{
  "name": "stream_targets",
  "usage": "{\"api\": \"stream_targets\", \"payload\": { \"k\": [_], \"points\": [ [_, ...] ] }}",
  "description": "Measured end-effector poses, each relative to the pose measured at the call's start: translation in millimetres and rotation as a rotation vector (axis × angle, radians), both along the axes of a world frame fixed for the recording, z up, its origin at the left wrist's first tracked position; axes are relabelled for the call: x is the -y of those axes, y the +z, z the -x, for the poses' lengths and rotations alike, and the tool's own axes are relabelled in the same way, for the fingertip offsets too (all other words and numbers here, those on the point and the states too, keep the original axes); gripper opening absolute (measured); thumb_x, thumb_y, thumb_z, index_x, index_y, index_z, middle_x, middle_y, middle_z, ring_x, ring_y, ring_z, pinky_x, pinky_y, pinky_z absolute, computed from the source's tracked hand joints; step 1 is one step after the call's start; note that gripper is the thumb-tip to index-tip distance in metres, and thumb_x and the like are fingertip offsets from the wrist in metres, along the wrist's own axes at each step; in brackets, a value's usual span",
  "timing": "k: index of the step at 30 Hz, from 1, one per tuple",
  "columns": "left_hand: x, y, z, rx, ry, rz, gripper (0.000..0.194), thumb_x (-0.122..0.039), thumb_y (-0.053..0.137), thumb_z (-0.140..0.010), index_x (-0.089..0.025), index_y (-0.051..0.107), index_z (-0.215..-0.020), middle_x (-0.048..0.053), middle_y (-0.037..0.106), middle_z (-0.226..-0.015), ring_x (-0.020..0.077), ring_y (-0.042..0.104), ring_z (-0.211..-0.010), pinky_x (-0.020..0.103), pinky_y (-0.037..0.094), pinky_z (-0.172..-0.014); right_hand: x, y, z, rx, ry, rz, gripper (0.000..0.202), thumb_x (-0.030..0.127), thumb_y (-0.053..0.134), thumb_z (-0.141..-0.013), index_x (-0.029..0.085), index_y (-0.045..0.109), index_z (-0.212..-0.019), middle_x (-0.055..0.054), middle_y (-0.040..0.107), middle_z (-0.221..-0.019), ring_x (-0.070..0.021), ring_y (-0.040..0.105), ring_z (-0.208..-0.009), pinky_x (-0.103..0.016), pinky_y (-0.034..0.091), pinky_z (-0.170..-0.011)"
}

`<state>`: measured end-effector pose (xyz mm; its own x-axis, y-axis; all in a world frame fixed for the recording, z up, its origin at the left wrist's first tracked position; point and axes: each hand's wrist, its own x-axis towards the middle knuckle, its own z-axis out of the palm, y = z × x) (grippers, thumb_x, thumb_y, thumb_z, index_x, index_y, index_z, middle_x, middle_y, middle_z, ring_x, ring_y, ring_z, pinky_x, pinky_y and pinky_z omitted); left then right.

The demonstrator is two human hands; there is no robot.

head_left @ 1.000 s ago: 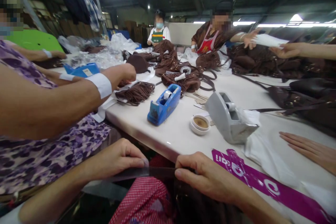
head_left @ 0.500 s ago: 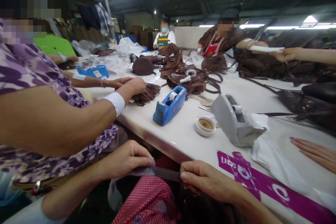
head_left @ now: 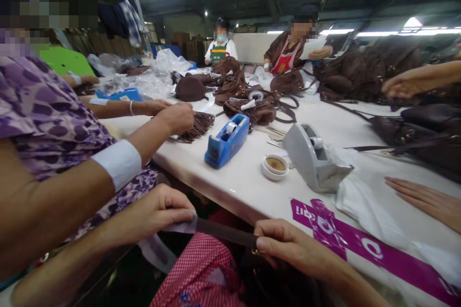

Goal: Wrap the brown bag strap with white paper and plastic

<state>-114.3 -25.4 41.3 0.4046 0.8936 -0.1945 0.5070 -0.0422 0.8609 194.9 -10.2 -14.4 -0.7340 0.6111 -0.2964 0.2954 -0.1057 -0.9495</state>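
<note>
A dark brown strap (head_left: pixel 226 231) stretches between my two hands, above a red checked cloth (head_left: pixel 201 268) on my lap. My left hand (head_left: pixel 169 208) pinches a pale translucent strip (head_left: pixel 185 225) that lies at the strap's left end; a loose length of it hangs below. Thumb and fingers of my right hand (head_left: pixel 284 244) are closed on the strap's right end, by a small gold-coloured metal piece (head_left: pixel 255 251). Below my right hand is a dark mass, too dim to make out.
On the white table (head_left: pixel 230 177) stand a blue tape dispenser (head_left: pixel 227 140), a grey tape dispenser (head_left: pixel 313 158) and a round tub (head_left: pixel 275 167). Brown bags (head_left: pixel 252 105) lie behind. A person's arm (head_left: pixel 118 165) is close on my left; another's hand (head_left: pixel 425 201) rests at right.
My left hand has moved left and slightly down, and more bare strap shows between my hands. Across the table, a person has drawn a white sheet away from another's hand.
</note>
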Motion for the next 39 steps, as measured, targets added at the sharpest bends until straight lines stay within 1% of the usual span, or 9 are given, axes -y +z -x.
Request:
{"api": "stream_targets", "payload": {
  "k": [3, 7, 11, 16, 23, 27, 30, 33, 39],
  "points": [
    [4.8, -6.2, -8.2, 0.061, 0.003, 0.059, 0.03, -0.038, 0.062, -0.085, -0.014, 0.078, -0.076, 0.002, 0.066, -0.065, 0.0129, 0.049, -0.057, 0.021, 0.033, -0.052, 6.2, 33.1, 5.2, 0.13, -0.07, -0.117, 0.036, 0.047, 0.055, -0.087, 0.018, 0.05, -0.066, 0.006, 0.042, -0.056, -0.0082, 0.033, -0.052, -0.022, 0.024, -0.049],
    [1.9, -10.0, -48.3, 0.127, -0.085, 0.097, 0.031, -0.036, 0.058, -0.086, -0.012, 0.075, -0.075, -0.001, 0.057, -0.06, 0.0096, 0.04, -0.054, 0.02, 0.027, -0.049, 9.4, 66.1, 28.3, 0.233, -0.088, -0.3, 0.025, 0.033, 0.055, -0.085, 0.017, 0.055, -0.066, 0.005, 0.045, -0.058, -0.0089, 0.038, -0.055, -0.021, 0.026, -0.049],
    [3.3, 4.6, -60.8, 0.159, -0.103, 0.018, 0.032, -0.038, 0.059, -0.083, -0.012, 0.07, -0.069, -0.001, 0.057, -0.062, 0.0102, 0.044, -0.058, 0.02, 0.033, -0.054, 4.3, 58.3, 29.8, 0.08, 0.003, -0.228, 0.025, 0.037, 0.058, -0.085, 0.018, 0.054, -0.069, 0.005, 0.05, -0.058, -0.0089, 0.043, -0.052, -0.021, 0.03, -0.049],
    [18.0, 19.8, -27.1, -0.019, -0.025, -0.038, 0.03, -0.038, 0.06, -0.083, -0.014, 0.072, -0.07, 0.001, 0.063, -0.065, 0.0129, 0.05, -0.062, 0.022, 0.038, -0.056, 4.3, 46.6, -5.1, -0.033, 0.038, -0.066, 0.041, 0.055, 0.057, -0.086, 0.018, 0.053, -0.068, 0.006, 0.046, -0.053, -0.0066, 0.036, -0.046, -0.02, 0.026, -0.046],
    [24.8, 8.2, -56.4, 0.101, -0.016, 0.011, 0.028, -0.038, 0.059, -0.086, -0.017, 0.077, -0.081, 0.001, 0.07, -0.072, 0.0131, 0.056, -0.064, 0.02, 0.041, -0.056, 24.2, 82.6, 40.3, 0.196, 0.004, -0.608, 0.026, 0.022, 0.055, -0.088, 0.017, 0.052, -0.063, 0.006, 0.044, -0.056, -0.0072, 0.039, -0.052, -0.022, 0.025, -0.05],
    [25.5, 16.3, -42.7, 0.08, 0.012, -0.083, 0.023, -0.034, 0.063, -0.083, -0.017, 0.076, -0.075, 0.0, 0.069, -0.069, 0.0134, 0.058, -0.066, 0.021, 0.045, -0.061, 16.3, 67.3, 23.8, 0.009, 0.153, -0.208, 0.022, 0.036, 0.057, -0.089, 0.017, 0.057, -0.078, 0.004, 0.056, -0.064, -0.0089, 0.048, -0.057, -0.021, 0.033, -0.054],
    [28.2, 18.1, -20.8, 0.014, 0.088, -0.126, 0.024, -0.036, 0.064, -0.081, -0.017, 0.077, -0.074, 0.002, 0.071, -0.07, 0.0151, 0.059, -0.067, 0.022, 0.045, -0.061, 6.6, 46.9, -4.9, -0.079, 0.112, -0.035, 0.031, 0.044, 0.059, -0.087, 0.016, 0.058, -0.076, 0.003, 0.057, -0.061, -0.0086, 0.048, -0.055, -0.021, 0.033, -0.054],
    [28.7, 12.9, -22.1, 0.022, 0.126, -0.089, 0.025, -0.038, 0.064, -0.081, -0.019, 0.079, -0.078, 0.003, 0.074, -0.076, 0.0173, 0.062, -0.071, 0.023, 0.047, -0.062, 7.5, 47.2, -5.1, -0.037, -0.008, -0.13, 0.033, 0.044, 0.058, -0.087, 0.017, 0.056, -0.069, 0.006, 0.048, -0.054, -0.0072, 0.037, -0.048, -0.022, 0.027, -0.048],
    [26.8, 12.5, -62.4, 0.124, 0.016, -0.099, 0.027, -0.037, 0.06, -0.085, -0.018, 0.077, -0.074, -0.001, 0.071, -0.069, 0.013, 0.06, -0.065, 0.02, 0.046, -0.059, 19.8, 85.9, 43.0, 0.123, 0.028, -0.481, 0.021, 0.024, 0.056, -0.086, 0.017, 0.057, -0.066, 0.007, 0.044, -0.057, -0.0074, 0.038, -0.053, -0.022, 0.027, -0.048]
  ]
}}
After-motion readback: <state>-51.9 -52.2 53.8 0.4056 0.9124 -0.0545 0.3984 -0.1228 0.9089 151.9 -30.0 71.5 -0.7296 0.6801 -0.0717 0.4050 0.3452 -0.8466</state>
